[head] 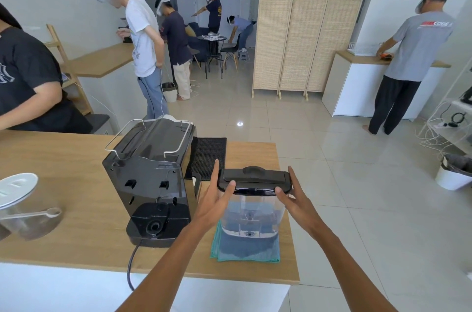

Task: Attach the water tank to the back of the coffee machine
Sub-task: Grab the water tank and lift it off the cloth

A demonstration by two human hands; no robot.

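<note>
clear plastic water tank (252, 214), glossy black coffee machine (150, 178), wooden counter (63, 158)

The water tank (252, 207) stands on a folded cloth (245, 251) between the left hand (214, 205) and the right hand (297, 200). Just left of the left hand sits the coffee machine (153, 178). A mat (209, 155) lies beyond the left fingertips. A lidded canister (20, 207) stands far left on the counter (76, 158).

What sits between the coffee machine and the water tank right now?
In the head view, the left hand, laid against the water tank, lies between it and the coffee machine, over bare wooden counter.
</note>
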